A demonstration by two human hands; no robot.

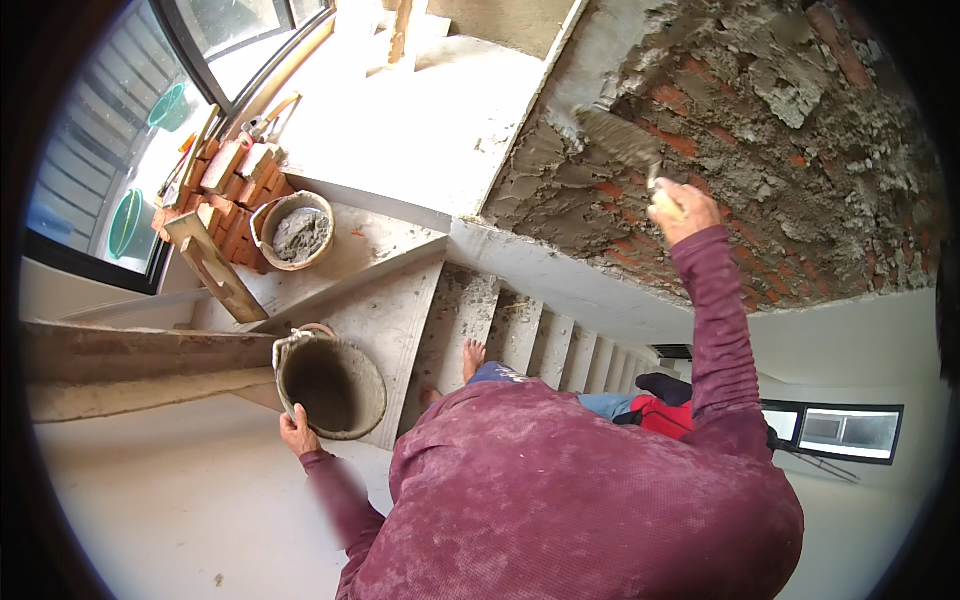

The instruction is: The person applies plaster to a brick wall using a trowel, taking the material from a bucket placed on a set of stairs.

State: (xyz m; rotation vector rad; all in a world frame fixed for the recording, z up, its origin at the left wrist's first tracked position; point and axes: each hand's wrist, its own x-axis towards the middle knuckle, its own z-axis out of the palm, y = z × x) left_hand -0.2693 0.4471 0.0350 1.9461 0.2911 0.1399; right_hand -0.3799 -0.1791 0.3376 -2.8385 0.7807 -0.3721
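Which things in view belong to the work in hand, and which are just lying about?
In use:
trowel in right hand
partly mortared brick wall
gripped bucket, left hand
bucket of mortar, likely

Apparently lying about:
stacked bricks
wooden board beside them

The one view is taken by the left of two wide fisheye cameras worn side by side on the head, tipped steeply downward. Nearest to the lens is the maroon shirt (590, 490), broad across 6 o'clock. Somewhat farther off come the left hand (298, 432) at 8 o'clock and the right hand (685, 208) at 2 o'clock. Mid-frame, the camera peers down onto a staircase (547, 340) that recedes toward 4 o'clock. The partly plastered brick wall (720, 150) is seen at a slant from 1 to 3 o'clock. The large window frame (192, 48) at 10 o'clock bows with the lens, and darkness rings the round field.
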